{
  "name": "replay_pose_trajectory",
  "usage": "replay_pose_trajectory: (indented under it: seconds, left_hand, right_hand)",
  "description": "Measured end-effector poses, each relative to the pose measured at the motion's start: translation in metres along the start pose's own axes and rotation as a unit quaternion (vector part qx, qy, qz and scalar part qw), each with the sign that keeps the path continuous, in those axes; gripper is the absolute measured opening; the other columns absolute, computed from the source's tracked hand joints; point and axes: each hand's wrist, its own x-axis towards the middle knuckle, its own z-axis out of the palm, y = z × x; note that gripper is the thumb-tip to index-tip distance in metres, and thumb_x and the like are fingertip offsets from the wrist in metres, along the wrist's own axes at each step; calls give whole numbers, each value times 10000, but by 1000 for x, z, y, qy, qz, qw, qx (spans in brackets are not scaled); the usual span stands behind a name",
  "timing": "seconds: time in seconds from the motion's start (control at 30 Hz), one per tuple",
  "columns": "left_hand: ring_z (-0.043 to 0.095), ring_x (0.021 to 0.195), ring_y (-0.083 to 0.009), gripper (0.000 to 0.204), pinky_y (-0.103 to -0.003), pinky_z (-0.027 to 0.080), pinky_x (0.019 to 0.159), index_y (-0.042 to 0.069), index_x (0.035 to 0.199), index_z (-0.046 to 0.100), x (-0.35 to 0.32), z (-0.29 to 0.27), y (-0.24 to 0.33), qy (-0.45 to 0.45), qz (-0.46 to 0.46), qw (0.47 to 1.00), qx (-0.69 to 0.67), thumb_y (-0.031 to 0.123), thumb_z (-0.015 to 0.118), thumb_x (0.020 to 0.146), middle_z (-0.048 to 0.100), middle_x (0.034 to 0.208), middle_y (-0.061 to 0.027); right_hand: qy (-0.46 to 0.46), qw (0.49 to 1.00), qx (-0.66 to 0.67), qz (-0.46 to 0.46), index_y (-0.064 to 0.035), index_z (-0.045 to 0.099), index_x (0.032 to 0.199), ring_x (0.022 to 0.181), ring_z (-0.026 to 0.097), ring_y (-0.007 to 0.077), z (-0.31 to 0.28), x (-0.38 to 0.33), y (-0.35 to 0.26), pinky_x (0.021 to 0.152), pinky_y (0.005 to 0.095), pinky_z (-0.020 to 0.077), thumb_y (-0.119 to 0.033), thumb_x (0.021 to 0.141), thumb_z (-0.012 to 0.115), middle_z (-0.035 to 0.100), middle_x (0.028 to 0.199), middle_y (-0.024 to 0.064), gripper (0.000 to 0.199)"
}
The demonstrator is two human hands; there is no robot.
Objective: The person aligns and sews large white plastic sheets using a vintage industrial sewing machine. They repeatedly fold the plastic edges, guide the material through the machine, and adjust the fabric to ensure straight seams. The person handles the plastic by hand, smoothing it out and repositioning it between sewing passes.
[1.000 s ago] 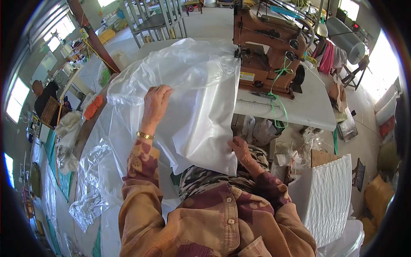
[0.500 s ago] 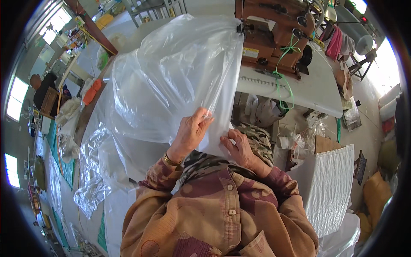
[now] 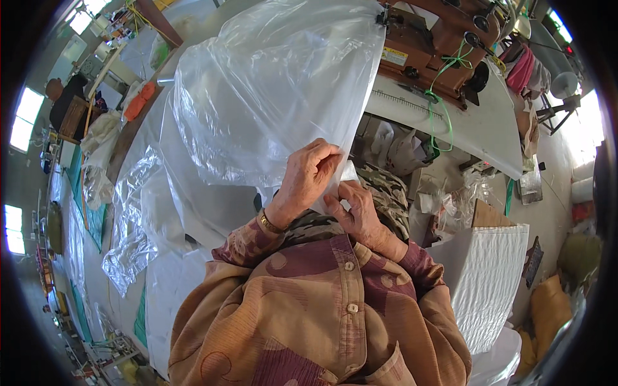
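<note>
A large sheet of clear plastic film [image 3: 257, 96] spreads over the table and drapes toward my lap. Its right edge runs up to the brown sewing machine [image 3: 438, 45] at the far right. My left hand [image 3: 308, 177] is closed, pinching the film near that edge, with a watch band at the wrist. Just right of and nearer than it, my right hand [image 3: 356, 209] has thumb and fingers bent around the film's near corner. The exact fold between the fingertips is partly hidden by the hands.
Green string [image 3: 432, 96] hangs from the machine over the white tabletop [image 3: 476, 141]. Crumpled film [image 3: 132, 251] lies at the left, near an orange bundle [image 3: 138, 101]. A white quilted stack [image 3: 492, 276] stands at my right. Another person [image 3: 67, 103] is at the far left.
My left hand has moved right and slightly away along the film edge, closer to my right hand. My right hand has shifted a little. The view has tilted slightly.
</note>
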Motion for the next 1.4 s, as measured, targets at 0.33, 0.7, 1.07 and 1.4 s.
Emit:
replay_pose_trajectory:
  seconds: [0.33,0.7,1.07,1.4]
  left_hand:
    - [571,623,-179,101,-296,447,562,-44,954,638,-6,-5,-1,-2,-15,1000,8,-50,646,853,607,778,-112]
    - [446,585,-131,100,-293,368,526,-62,975,638,-13,-10,-5,-15,-50,996,-73,22,599,937,569,769,-86]
    - [530,585,-49,307,-238,437,520,16,1224,643,-18,-5,10,117,-80,987,-75,13,639,916,630,715,-44]
    - [522,639,-253,394,-346,458,594,-30,1269,565,-11,-8,35,59,44,993,95,-8,629,880,496,806,-131]
  right_hand:
    - [-88,989,-66,-94,-53,482,714,590,580,298,4,3,-1,647,387,494,-65,785,689,522,609,83,219]
    - [-157,972,-114,-132,-62,527,748,576,596,260,10,8,0,644,363,498,-77,768,704,562,624,59,179]
    - [13,974,202,107,-13,605,763,731,554,131,-8,24,58,663,317,452,-69,875,603,584,748,29,125]
    - [-108,984,138,17,-21,558,1016,701,508,118,21,76,79,675,269,465,-162,901,635,556,793,12,198]
